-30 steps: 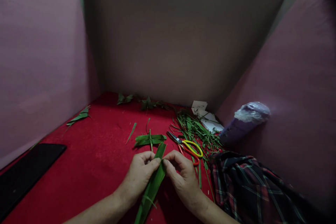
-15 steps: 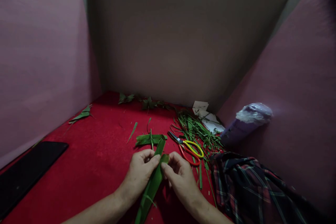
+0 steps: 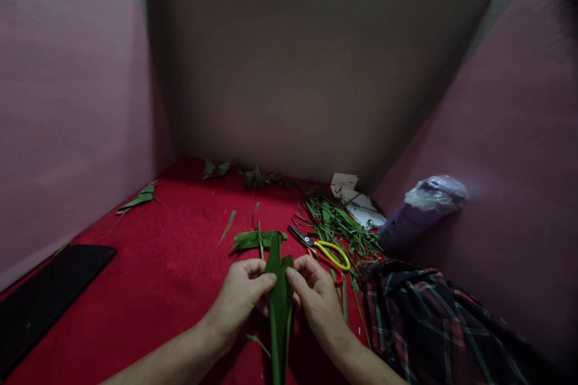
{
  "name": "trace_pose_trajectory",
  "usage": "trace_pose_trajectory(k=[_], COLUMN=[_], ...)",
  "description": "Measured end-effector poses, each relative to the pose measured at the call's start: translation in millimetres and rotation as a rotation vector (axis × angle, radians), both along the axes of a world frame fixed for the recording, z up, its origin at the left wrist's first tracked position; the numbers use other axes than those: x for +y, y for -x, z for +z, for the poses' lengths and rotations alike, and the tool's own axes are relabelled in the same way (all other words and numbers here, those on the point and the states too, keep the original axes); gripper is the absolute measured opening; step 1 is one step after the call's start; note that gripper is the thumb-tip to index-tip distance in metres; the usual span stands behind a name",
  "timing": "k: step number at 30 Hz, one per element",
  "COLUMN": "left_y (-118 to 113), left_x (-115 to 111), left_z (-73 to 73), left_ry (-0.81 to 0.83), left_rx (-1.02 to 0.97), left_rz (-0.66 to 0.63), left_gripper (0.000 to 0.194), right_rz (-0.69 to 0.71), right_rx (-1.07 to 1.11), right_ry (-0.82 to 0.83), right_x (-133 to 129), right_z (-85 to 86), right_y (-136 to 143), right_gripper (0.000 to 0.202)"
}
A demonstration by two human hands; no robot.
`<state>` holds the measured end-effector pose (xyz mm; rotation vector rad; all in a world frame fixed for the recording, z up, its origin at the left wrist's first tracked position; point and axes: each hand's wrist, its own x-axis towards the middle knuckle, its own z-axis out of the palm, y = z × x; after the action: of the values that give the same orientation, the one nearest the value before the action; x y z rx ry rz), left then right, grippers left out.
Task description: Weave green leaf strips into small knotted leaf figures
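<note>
Left hand [image 3: 240, 293], right hand [image 3: 316, 298] closely pinch long green leaf [image 3: 280, 301] | now points ahead, no longer slanting | edges seem controlled

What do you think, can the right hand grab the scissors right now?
Probably yes: the scissors lie just past the right hand, and nothing seems to block the way. But that hand is pinching the long green leaf, so it would likely have to let go first.

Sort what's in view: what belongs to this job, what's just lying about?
Job in hand:
long green leaf, in left hand and right hand
likely red-and-yellow-handled metal scissors
likely green leaf heap

Apparently lying about:
dark plaid cloth
flat black slab
plastic-topped purple cylinder
white papers
</note>
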<state>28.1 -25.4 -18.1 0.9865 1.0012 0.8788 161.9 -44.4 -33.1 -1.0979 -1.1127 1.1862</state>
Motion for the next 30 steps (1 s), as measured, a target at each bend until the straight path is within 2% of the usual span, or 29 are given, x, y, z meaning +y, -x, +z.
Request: trace_pose_trajectory(k=[8,15,30], left_y=[0.8,-0.5,-0.9], left_x=[0.9,2.3,0.4], left_z=[-1.2,-1.4,-0.5], left_ry=[0.019,0.013,0.028], left_rx=[-0.002,-0.022,-0.026], left_rz=[-0.021,-0.005,0.021], left_gripper=[0.017,0.017,0.018], right_rz=[0.033,0.004,-0.010], right_rx=[0.003,-0.049,-0.020], right_ry=[-0.001,-0.038,-0.045], right_x=[-0.2,-0.5,-3.4], right_z=[-3.2,-10.1,-7.1], right_y=[-1.6,-1.8,-2.3], right_gripper=[0.022,0.019,0.018])
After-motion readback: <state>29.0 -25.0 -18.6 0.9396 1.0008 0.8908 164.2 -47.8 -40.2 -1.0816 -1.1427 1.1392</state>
